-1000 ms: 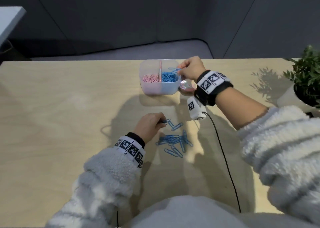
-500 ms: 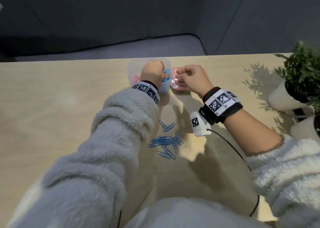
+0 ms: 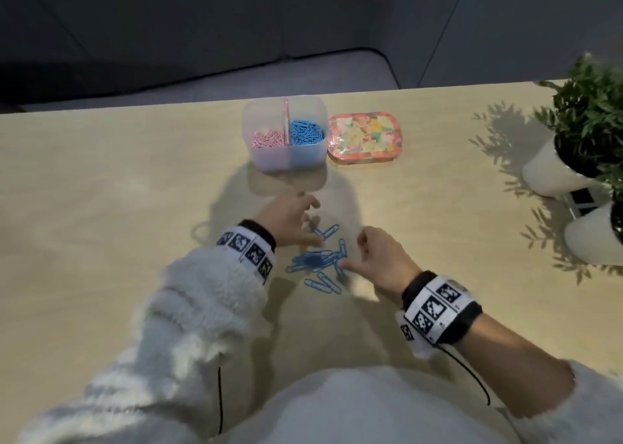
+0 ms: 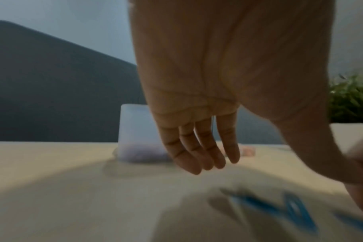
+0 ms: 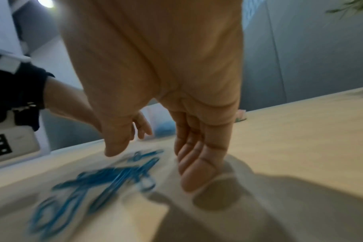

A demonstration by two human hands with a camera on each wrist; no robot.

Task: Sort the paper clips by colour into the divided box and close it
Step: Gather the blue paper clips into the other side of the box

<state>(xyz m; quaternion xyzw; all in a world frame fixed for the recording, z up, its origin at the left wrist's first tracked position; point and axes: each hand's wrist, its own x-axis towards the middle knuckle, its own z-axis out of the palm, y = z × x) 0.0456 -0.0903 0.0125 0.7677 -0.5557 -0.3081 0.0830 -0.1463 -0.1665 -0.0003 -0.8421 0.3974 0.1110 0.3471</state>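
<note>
Both hands are hovering over the loose blue clips (image 3: 320,265), which are lying in a tangled heap on the table (image 3: 101,207), well on the near side of the divided box (image 3: 285,133). Left hand (image 3: 290,221) is sitting at the heap's box-side edge, fingers (image 4: 197,152) straight and spread, holding nothing; right hand (image 3: 377,258) is sitting on the heap's side away from the box, fingers (image 5: 197,167) relaxed and apart, thumb not pinching, also empty. Box is standing open, pink clips (image 3: 268,138) filling its left compartment, blue filling the right; lid (image 3: 365,138) is lying flat just right of the box. Risks, as I'm reading it: the clips are overlapping, so one pinch is likely dragging up a chain and dropping strays; two hands working the same small heap are likely bumping and scattering clips; a hurried drop near the divider is risking blue landing in pink. Versus half a second earlier: both hands were up at the box, left over the blue compartment; now they are back down at the heap, and the lid, then hidden behind the right hand, is showing fully.
</note>
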